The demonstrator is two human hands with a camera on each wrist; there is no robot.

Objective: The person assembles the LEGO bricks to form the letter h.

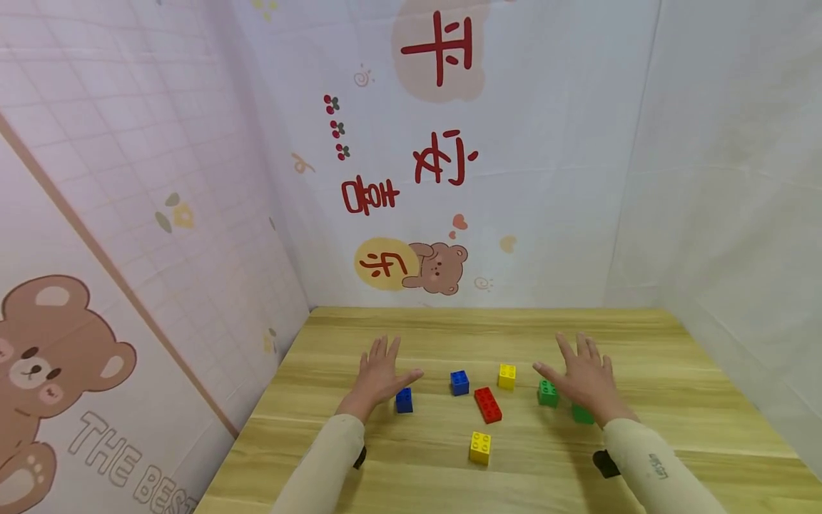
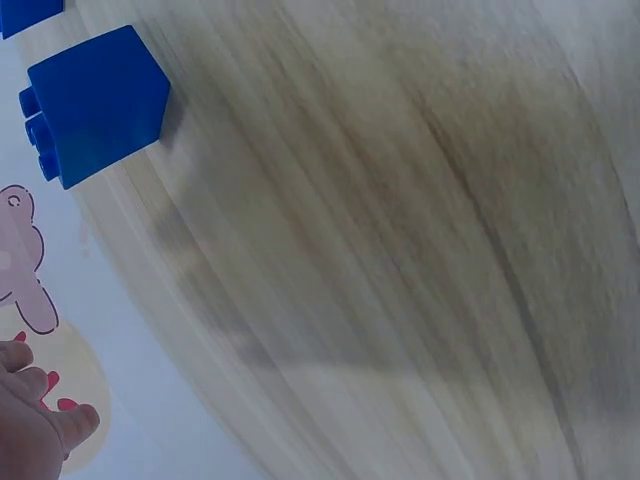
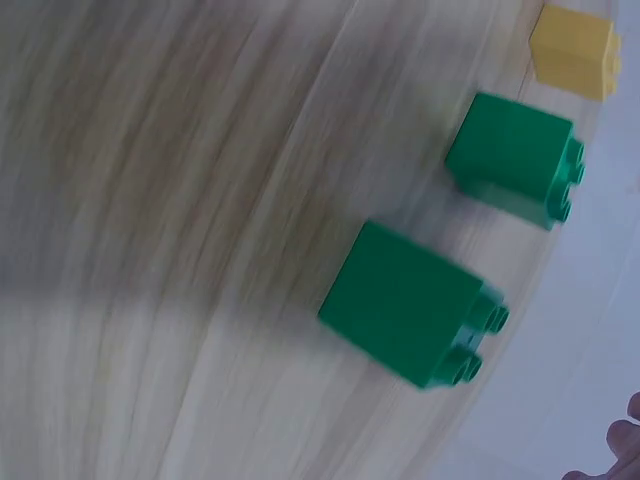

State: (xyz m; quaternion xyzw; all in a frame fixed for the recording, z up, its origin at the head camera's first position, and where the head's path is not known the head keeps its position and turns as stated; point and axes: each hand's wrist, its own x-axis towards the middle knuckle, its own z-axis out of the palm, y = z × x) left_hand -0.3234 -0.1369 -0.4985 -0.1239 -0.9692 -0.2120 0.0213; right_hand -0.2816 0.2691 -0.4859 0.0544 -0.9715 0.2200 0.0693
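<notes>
My left hand point(image 1: 380, 376) hovers over the left side of the table with its fingers spread, holding nothing. Beside its thumb sits a blue brick point(image 1: 404, 401), which also shows large in the left wrist view point(image 2: 100, 105). My right hand point(image 1: 587, 378) is spread out too, palm down and holding nothing. Under its thumb lies a green brick point(image 1: 548, 393). A second green brick point(image 1: 582, 414) is partly hidden below that hand; both green ones appear in the right wrist view, the nearer green brick point(image 3: 405, 305) being larger.
Between the hands lie another blue brick point(image 1: 459, 383), a long red brick point(image 1: 488, 405), a yellow brick point(image 1: 506, 376) and, closer to me, a second yellow brick point(image 1: 480, 447). The wooden table point(image 1: 411, 485) meets printed cloth walls point(image 1: 552, 178) at the back and sides.
</notes>
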